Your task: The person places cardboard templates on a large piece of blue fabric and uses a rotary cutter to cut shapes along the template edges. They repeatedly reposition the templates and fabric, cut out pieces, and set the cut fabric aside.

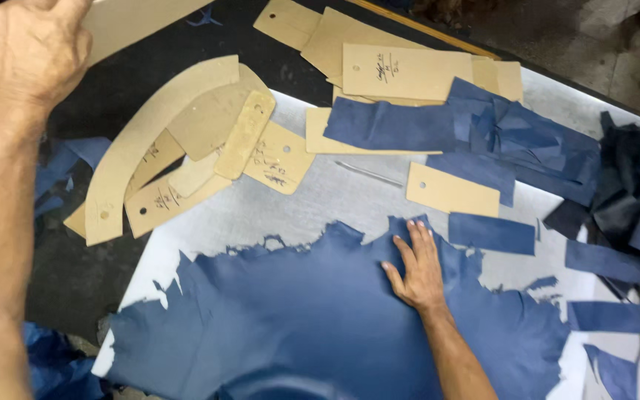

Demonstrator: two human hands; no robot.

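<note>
Head view: right hand [415, 267] lay flat, fingers spread, pressing the large blue leather hide [312, 318] on the pale cutting board [261, 215]. Left hand [27, 44] curled over the edge of a long tan cardboard pattern [135, 18] at top left. Cut blue strips [492, 233] lay just right of the hide; curved tan templates [179, 141] well left.
</note>
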